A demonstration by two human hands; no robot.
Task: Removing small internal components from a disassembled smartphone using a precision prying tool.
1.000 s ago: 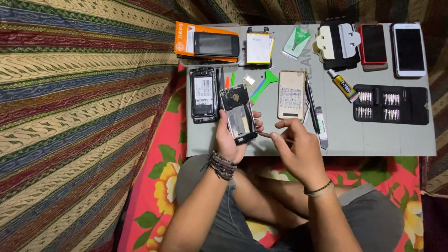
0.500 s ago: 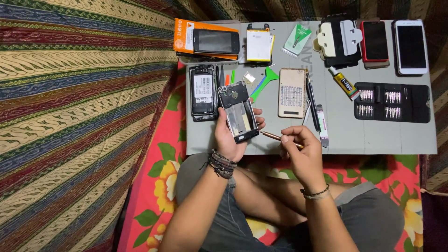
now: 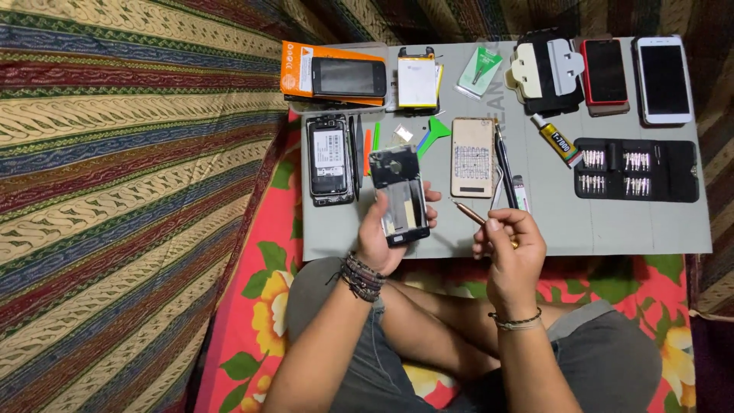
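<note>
My left hand (image 3: 382, 237) holds an opened phone (image 3: 399, 194) with its back cover off, upright above the near edge of the grey work mat (image 3: 612, 222). The phone's inner frame and boards are exposed. My right hand (image 3: 508, 245) grips a thin gold-coloured screwdriver (image 3: 468, 212), its tip pointing left toward the phone but a little apart from it. Beaded bracelets sit on both wrists.
On the mat lie another opened black phone (image 3: 329, 159), a gold perforated screw tray (image 3: 472, 157), a black bit case (image 3: 636, 169), a glue tube (image 3: 556, 141), a battery (image 3: 417, 80), an orange box (image 3: 332, 74), red and white phones (image 3: 664, 79) and plastic pry tools (image 3: 433, 133). Striped fabric lies left.
My right hand has drawn back to the right, taking the screwdriver tip away from the phone. My left hand keeps the phone almost still.
</note>
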